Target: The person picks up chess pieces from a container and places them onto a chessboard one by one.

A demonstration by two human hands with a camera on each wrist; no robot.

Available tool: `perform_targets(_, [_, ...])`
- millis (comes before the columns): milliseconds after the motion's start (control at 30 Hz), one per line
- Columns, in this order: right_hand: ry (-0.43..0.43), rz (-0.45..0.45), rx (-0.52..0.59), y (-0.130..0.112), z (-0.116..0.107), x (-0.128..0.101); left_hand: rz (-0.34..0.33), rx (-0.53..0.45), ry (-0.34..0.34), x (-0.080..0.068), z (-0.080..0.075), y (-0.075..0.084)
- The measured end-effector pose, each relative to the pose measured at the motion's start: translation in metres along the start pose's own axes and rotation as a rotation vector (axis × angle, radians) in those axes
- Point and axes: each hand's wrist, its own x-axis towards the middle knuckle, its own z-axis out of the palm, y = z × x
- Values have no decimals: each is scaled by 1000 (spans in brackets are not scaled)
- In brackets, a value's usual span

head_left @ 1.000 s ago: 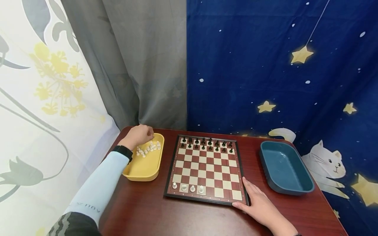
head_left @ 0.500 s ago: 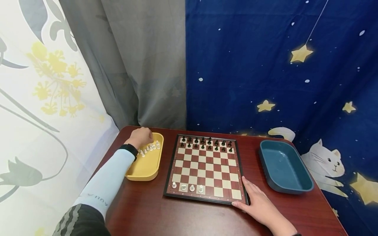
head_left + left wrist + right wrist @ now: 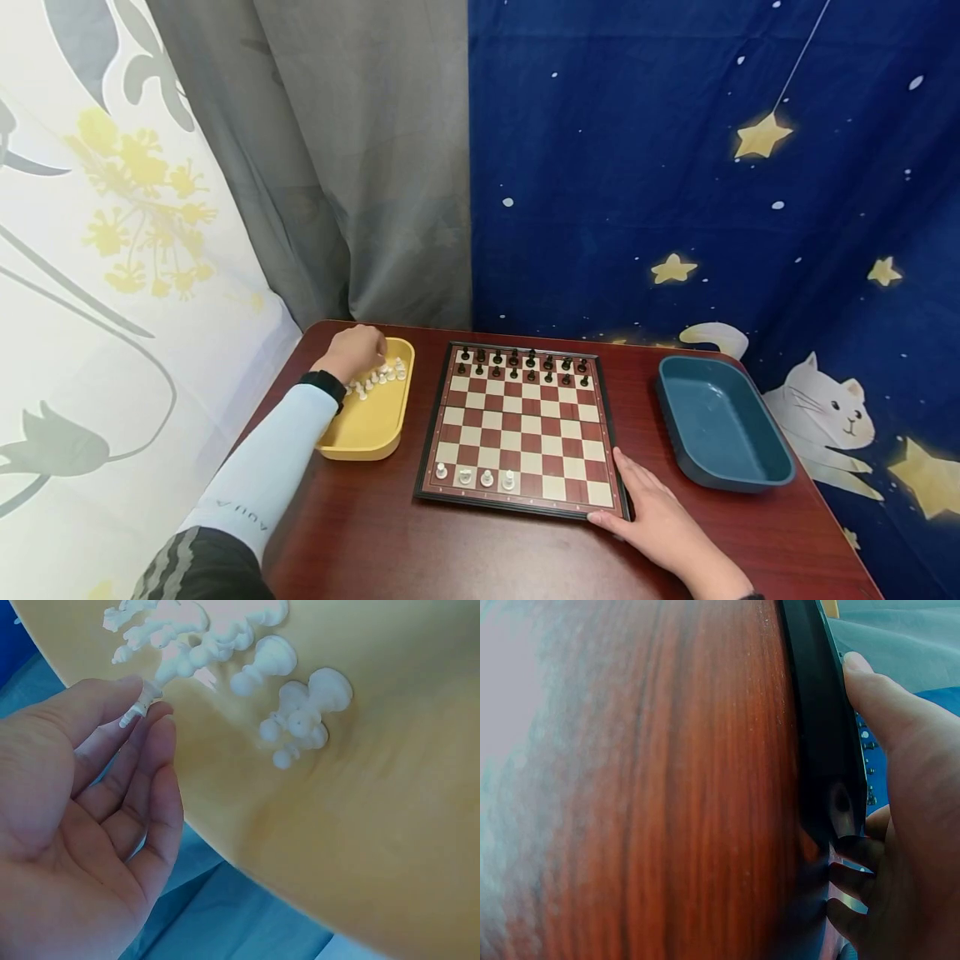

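Note:
My left hand [image 3: 357, 352] reaches into the yellow tray [image 3: 367, 433]. In the left wrist view its thumb and fingertips pinch a slim white chess piece [image 3: 139, 707] with a small knobbed tip, beside other white pieces [image 3: 202, 634] lying on their sides. My right hand [image 3: 654, 510] rests at the near right corner of the chessboard [image 3: 528, 433], thumb on the front edge and fingers fairly straight along the right edge. Several white pieces [image 3: 487, 478] stand on the board's nearest row, towards the left. Black pieces [image 3: 513, 358] fill the two far rows.
A dark blue tray [image 3: 727, 425] stands at the table's right side. Behind the reddish-brown table [image 3: 405, 550] hang a grey curtain [image 3: 397, 208] and a blue starry one [image 3: 585, 208]. A white flowered cloth [image 3: 135, 375] hangs on the left.
My left hand has dropped a little lower into the yellow tray since a second ago, then stayed nearly in place. The right hand and the standing pieces keep their places.

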Motion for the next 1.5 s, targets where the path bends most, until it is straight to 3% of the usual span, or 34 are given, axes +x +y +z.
perform_targets(300, [-11, 11, -4, 0, -1, 0, 74, -20, 143, -15, -15, 9])
perform_targets(467, [6, 2, -10, 0, -1, 1, 117, -4, 181, -26, -26, 34])
perform_targets(633, [17, -3, -17, 0, -1, 1, 198, 32, 196, -34, -32, 68])
perform_targets(867, [24, -3, -12, 0, -1, 1, 362, 77, 159, -44, -32, 128])
perform_targets(1100, [16, -5, -7, 0, 1, 1, 569, 140, 124, -53, -8, 182])
perform_targets(1300, [8, -1, -5, 0, 2, 1, 713, 124, 77, -65, 7, 218])
perform_targets(1500, [24, -10, -8, 1, 1, 0, 778, 141, 3, -79, 15, 247])
